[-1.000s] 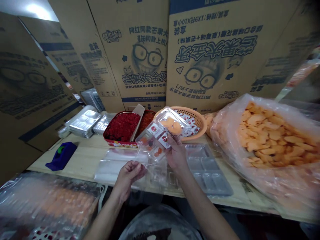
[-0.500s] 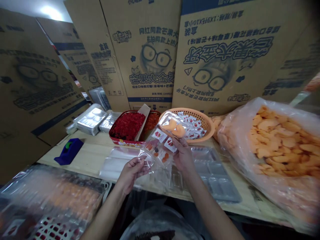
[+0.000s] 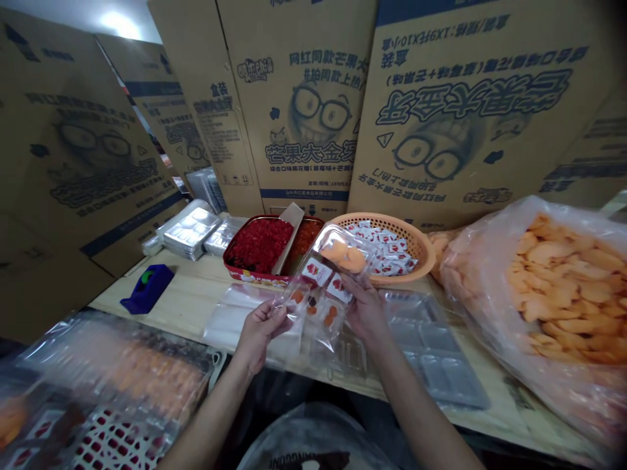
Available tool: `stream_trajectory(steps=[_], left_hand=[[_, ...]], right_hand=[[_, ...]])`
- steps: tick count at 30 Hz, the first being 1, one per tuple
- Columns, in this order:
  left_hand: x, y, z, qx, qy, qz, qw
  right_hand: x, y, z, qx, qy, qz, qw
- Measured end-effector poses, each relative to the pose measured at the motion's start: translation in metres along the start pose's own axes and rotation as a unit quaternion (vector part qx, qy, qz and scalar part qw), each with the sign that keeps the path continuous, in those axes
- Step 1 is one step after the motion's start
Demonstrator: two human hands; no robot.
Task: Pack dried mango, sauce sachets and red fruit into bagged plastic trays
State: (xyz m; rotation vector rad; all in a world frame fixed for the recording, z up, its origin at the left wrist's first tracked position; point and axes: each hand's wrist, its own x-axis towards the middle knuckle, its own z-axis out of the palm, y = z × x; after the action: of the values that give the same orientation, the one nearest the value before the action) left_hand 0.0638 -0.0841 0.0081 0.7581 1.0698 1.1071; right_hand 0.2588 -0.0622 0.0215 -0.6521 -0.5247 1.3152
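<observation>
A clear compartment tray (image 3: 321, 268) is held tilted in front of me, its near part within a clear plastic bag (image 3: 327, 339). At its far end lie orange pieces (image 3: 341, 253); two printed sachets sit in the middle and small red, orange and dark bits nearest me. My left hand (image 3: 264, 331) pinches the bag's left edge, thumb over fingers. On the other side, my right hand (image 3: 365, 310) is closed round the tray's right edge, with some fingers hidden underneath. Flat clear bags (image 3: 234, 316) lie on the table below my left hand.
Behind the tray stand a red tin (image 3: 259, 247) of red bits and an orange basket (image 3: 427, 251) of sachets. A large bag of orange pieces (image 3: 563, 287) is at right, beside an empty compartment tray (image 3: 441, 352). A blue tape dispenser (image 3: 149, 290) and stacked trays (image 3: 191, 228) are left.
The bag has been drawn farther along the tray, and my hands have shifted slightly. The whole view has swung a little to the left.
</observation>
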Motion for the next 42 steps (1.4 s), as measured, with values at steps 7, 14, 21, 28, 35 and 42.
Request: stream_trajectory(steps=[7, 14, 21, 28, 35, 42], left_hand=[[-0.004, 0.008, 0.003, 0.04, -0.032, -0.01, 0.999], [0.013, 0.032, 0.01, -0.023, -0.076, -0.04, 0.996], [0.018, 0.048, 0.005, 0.008, -0.124, -0.057, 0.991], [0.016, 0.04, 0.004, 0.003, -0.165, -0.036, 0.986], [0.009, 0.033, 0.006, -0.067, -0.142, -0.048, 0.986], [0.013, 0.027, 0.0, -0.119, -0.101, -0.098, 0.983]], right_hand=[[-0.001, 0.005, -0.004, -0.013, -0.026, 0.036, 0.999], [0.007, 0.01, 0.01, -0.046, -0.036, 0.067, 0.996], [0.008, 0.006, 0.017, -0.066, -0.059, 0.111, 0.99], [0.006, 0.008, 0.019, -0.105, -0.112, 0.161, 0.975], [0.029, -0.007, 0.037, -0.077, -0.057, 0.039, 0.995], [0.032, 0.0, 0.04, -0.34, -0.153, 0.004, 0.928]])
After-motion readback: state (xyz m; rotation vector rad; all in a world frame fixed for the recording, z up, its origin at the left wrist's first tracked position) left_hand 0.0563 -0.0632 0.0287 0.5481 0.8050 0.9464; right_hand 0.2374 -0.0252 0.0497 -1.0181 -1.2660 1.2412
